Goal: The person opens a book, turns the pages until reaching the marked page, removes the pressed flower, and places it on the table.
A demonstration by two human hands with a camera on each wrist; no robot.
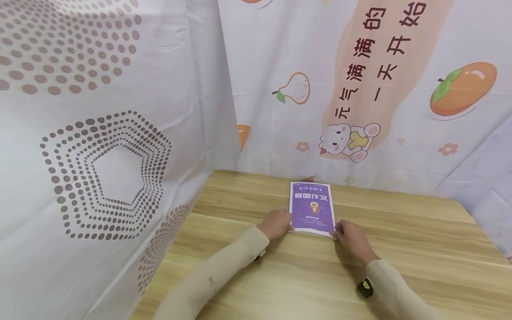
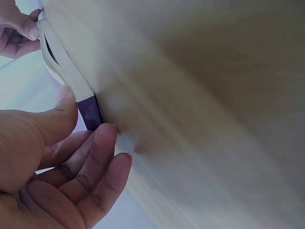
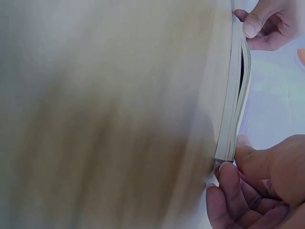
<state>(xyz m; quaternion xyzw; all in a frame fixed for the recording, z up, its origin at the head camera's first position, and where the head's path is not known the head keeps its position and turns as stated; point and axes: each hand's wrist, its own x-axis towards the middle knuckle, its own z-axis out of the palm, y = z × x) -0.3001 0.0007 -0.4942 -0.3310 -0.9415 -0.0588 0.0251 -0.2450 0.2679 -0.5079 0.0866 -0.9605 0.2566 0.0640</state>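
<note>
A purple book (image 1: pixel 312 206) with white Chinese lettering and a small cartoon animal on its cover lies closed on the wooden table, near its back edge. At its near left corner, my left hand (image 1: pixel 276 224) pinches it, thumb on the cover and fingers by the purple spine (image 2: pixel 88 112). The near right corner is pinched by my right hand (image 1: pixel 355 240), thumb above and fingertips at the lower edge. Both wrist views show the page block (image 3: pixel 230 112) edge-on, with a narrow dark gap between the pages midway along.
The wood-grain table (image 1: pixel 408 240) extends to both sides of the book. A white curtain (image 1: pixel 264 53) with fruit, a bear and Chinese writing hangs behind it. Along the left side hangs a dotted white curtain (image 1: pixel 120 173). A dark band (image 1: pixel 365 288) is on my right wrist.
</note>
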